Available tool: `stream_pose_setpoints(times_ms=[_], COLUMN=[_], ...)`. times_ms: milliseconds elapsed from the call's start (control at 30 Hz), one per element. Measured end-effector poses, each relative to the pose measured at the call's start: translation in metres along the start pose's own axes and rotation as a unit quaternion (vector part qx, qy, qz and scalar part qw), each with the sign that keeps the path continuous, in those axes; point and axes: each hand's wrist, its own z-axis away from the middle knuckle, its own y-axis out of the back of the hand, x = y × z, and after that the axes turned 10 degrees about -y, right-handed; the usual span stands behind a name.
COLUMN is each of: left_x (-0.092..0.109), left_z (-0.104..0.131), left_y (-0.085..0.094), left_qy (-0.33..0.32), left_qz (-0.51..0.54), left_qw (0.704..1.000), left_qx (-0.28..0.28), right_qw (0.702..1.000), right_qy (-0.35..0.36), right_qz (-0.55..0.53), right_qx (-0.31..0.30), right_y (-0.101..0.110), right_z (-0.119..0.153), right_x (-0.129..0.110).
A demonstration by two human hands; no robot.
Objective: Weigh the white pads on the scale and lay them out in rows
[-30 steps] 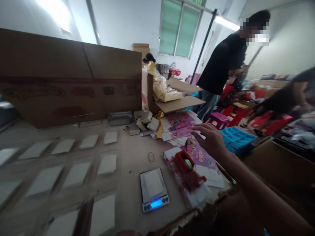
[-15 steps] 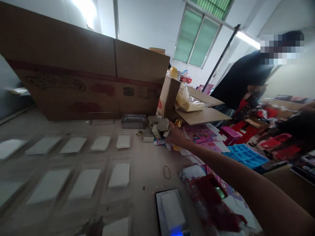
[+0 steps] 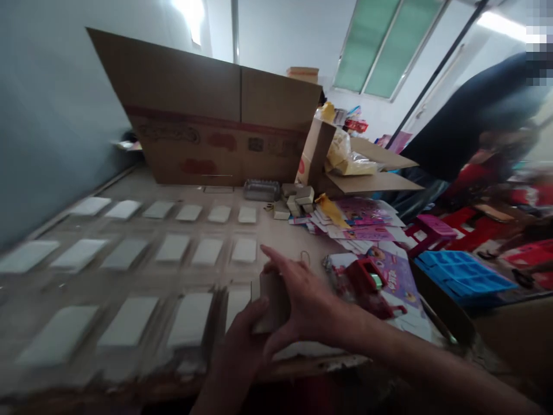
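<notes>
Near the table's front edge, my left hand [image 3: 242, 340] grips a grey-brown block [image 3: 276, 302], apparently a stack of small cards. My right hand [image 3: 305, 300] curves around the block's right side, its fingers over the top and its thumb below. Rows of white card stacks [image 3: 207, 252] in clear plastic trays cover the left of the table. Several similar blocks [image 3: 298, 199] lie piled at the back, beside a clear plastic box [image 3: 261, 189].
A big cardboard sheet [image 3: 216, 121] stands at the back, next to an open carton [image 3: 375, 181]. Right of my hands lie a red tape dispenser [image 3: 365, 279] and printed pink sheets [image 3: 367, 213]. A person [image 3: 470, 121] stands behind; blue trays [image 3: 466, 274] are at right.
My right hand has come back from the pile of blocks to the front edge, where my left hand has come into view with a block. The view has shifted.
</notes>
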Motion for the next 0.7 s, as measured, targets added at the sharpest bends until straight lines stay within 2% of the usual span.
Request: stream_pose_setpoints(times_ms=[133,267,400,533,700], left_x=[-0.002,-0.009,-0.018,-0.019,-0.016], left_z=[0.03,0.042,0.05,0.059,0.062], left_y=[0.014,0.023,0.025,0.025,0.028], left_qy=[0.0,0.0,-0.01,-0.007,-0.002], left_qz=[0.078,0.104,0.11,0.073,0.04], left_qw=[0.997,0.994,0.993,0.997,0.999], left_qx=[-0.028,-0.038,-0.038,-0.032,-0.037], right_qw=[0.995,0.996,0.991,0.992,0.977], right_qy=[-0.012,0.022,0.037,0.043,0.069], right_qz=[-0.053,0.001,0.084,0.106,0.201], right_qx=[0.079,0.086,0.095,0.052,-0.031], right_y=[-0.007,-0.024,-0.036,-0.034,-0.037], right_z=[0.029,0.052,0.065,0.071,0.074], right_x=[-0.003,-0.008,-0.016,-0.017,-0.013])
